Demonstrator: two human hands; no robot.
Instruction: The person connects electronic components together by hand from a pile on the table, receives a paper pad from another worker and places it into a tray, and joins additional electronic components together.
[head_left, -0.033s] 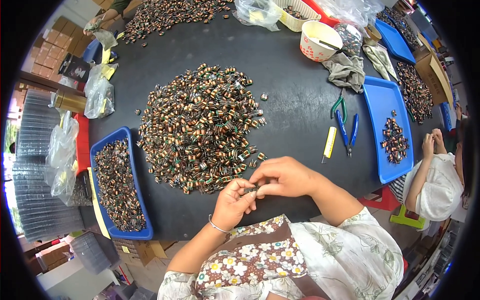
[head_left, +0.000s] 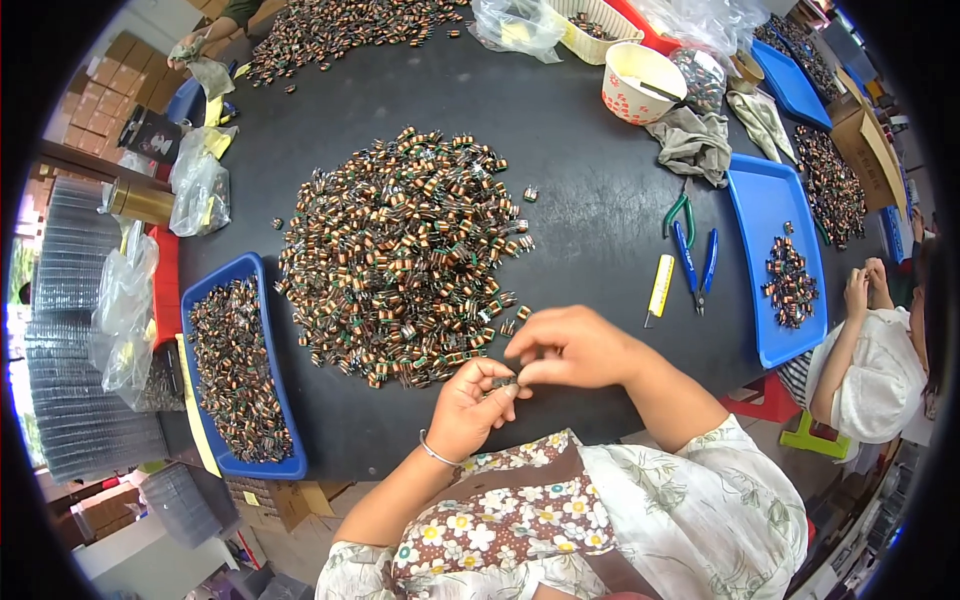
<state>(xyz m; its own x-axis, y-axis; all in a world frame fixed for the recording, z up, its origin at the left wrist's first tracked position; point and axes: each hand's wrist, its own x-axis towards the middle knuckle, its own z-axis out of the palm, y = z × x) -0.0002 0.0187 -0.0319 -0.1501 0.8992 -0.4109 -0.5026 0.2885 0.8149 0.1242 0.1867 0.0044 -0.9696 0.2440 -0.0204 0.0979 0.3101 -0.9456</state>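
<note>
The left hand [head_left: 472, 408] gripped a small dark wire-wound component [head_left: 504, 381] between thumb and fingers, just above the bench's [head_left: 600, 220] near edge. The right hand [head_left: 580, 350] was close beside it, its fingers loosely parted; whether they touched the component could not be told. Beyond both hands lay a large heap of copper-wound coils [head_left: 400, 260]. Blue-handled nippers [head_left: 697, 290] lay to the right, between a yellow-handled tool [head_left: 660, 284] and a blue tray [head_left: 768, 200].
</note>
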